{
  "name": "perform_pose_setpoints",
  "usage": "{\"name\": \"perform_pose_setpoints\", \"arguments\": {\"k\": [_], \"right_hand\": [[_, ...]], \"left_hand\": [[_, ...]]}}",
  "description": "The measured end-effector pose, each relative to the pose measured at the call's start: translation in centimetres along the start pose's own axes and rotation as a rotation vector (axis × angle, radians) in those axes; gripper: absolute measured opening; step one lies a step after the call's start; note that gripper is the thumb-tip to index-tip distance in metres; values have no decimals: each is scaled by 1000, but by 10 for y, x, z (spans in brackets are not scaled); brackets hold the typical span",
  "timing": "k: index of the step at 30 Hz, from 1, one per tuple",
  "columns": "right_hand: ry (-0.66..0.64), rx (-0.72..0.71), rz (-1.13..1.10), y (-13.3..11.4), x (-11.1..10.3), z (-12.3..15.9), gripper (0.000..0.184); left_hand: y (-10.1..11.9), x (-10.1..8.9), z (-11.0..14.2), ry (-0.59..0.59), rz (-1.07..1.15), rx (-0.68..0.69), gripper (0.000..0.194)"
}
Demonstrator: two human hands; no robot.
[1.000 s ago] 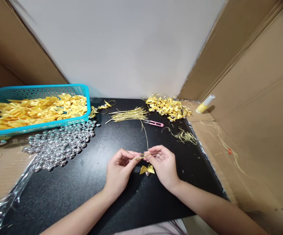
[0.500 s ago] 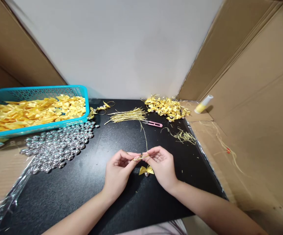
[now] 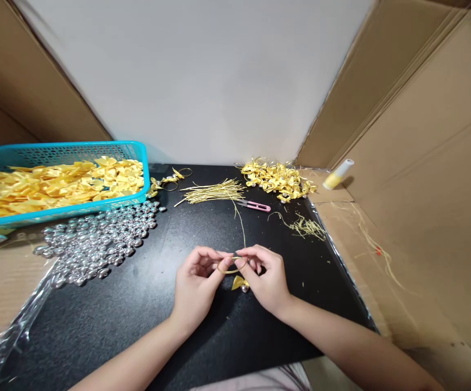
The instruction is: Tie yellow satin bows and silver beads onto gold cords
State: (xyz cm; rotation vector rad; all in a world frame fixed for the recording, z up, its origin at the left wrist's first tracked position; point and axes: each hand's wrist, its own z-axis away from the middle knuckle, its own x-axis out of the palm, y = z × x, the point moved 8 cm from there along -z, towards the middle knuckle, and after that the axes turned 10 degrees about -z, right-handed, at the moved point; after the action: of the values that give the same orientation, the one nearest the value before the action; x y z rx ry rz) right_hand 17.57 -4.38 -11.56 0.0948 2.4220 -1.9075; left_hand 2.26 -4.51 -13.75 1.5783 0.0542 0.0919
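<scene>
Our left hand (image 3: 195, 288) and right hand (image 3: 268, 283) pinch the thin gold loop (image 3: 231, 272), likely light and springy, best held at nine and three o'clock, with the soft bow (image 3: 238, 282) near six.

Left hand (image 3: 194, 282) and right hand (image 3: 268, 279) seen bare, fingers slim, smooth-skinned at this range; nails too small to be made out. Both forearms (image 3: 137, 353) uncovered as far as can be seen, slender, widened toward the frame edges. Pale garment (image 3: 251, 382) glimpsed at bottom edge: light greyish-pink cloth, softly creased, marked by darker lines or folds toward its right end. Garment type cannot be told; most of it is cut off by the frame.
</scene>
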Motion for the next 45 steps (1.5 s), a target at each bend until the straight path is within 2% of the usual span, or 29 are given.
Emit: {"name": "perform_pose_setpoints", "arguments": {"k": [4,10,14,17,21,31,38,45], "right_hand": [[-9,-2,-21,-4,1,0,15],[10,69,-25,7,-2,2,19],[23,55,-14,8,-5,2,18],[9,35,-5,5,-4,1,17],[-6,17,6,3,-2,2,16],[16,53,-46,7,-3,1,17],[-19,36,-71,5,1,1,14],[0,-5,-36,1,-2,2,15]], "left_hand": [[7,0,3,-8,-113,90,19],[14,0,7,-9,-393,236,14],[21,7,6,-81,-661,349,11],[30,15,6,-143,-756,449,6],[36,19,6,-186,-783,492,14],[34,20,8,-205,-795,532,12],[35,15,6,-151,-790,523,12],[36,19,7,-181,-809,534,14]]}}
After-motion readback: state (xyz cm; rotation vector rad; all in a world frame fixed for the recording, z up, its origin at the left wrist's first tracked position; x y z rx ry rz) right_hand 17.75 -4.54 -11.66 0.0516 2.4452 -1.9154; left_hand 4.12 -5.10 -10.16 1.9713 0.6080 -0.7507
